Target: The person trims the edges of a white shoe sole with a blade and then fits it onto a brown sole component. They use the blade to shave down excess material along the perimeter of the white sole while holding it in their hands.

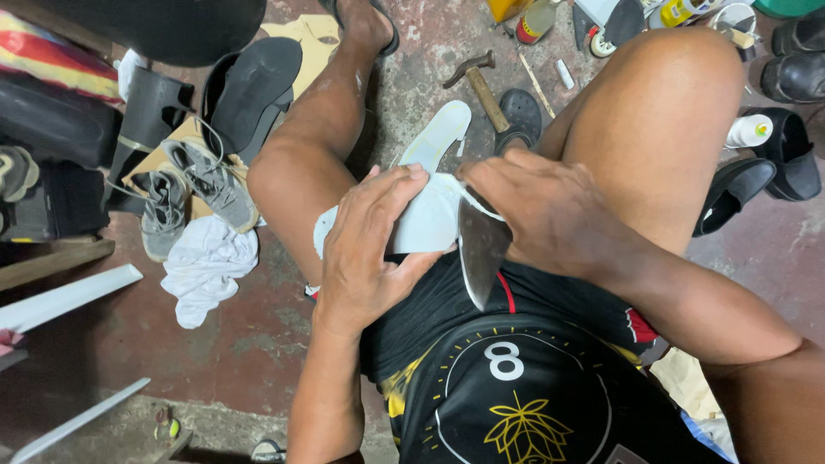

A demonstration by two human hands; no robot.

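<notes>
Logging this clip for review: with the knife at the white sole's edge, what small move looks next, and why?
Probably draw the knife blade a little further along the rim of the white sole piece. The right hand has the blade at its edge, a thin white strip curls off there, and the left hand braces the piece on the lap.

A pale, flat shoe sole (430, 219) lies across the lap, level and lengthwise from left to right. A broad-bladed knife (478, 249) rests against its right end, tip pointing toward the body.
</notes>
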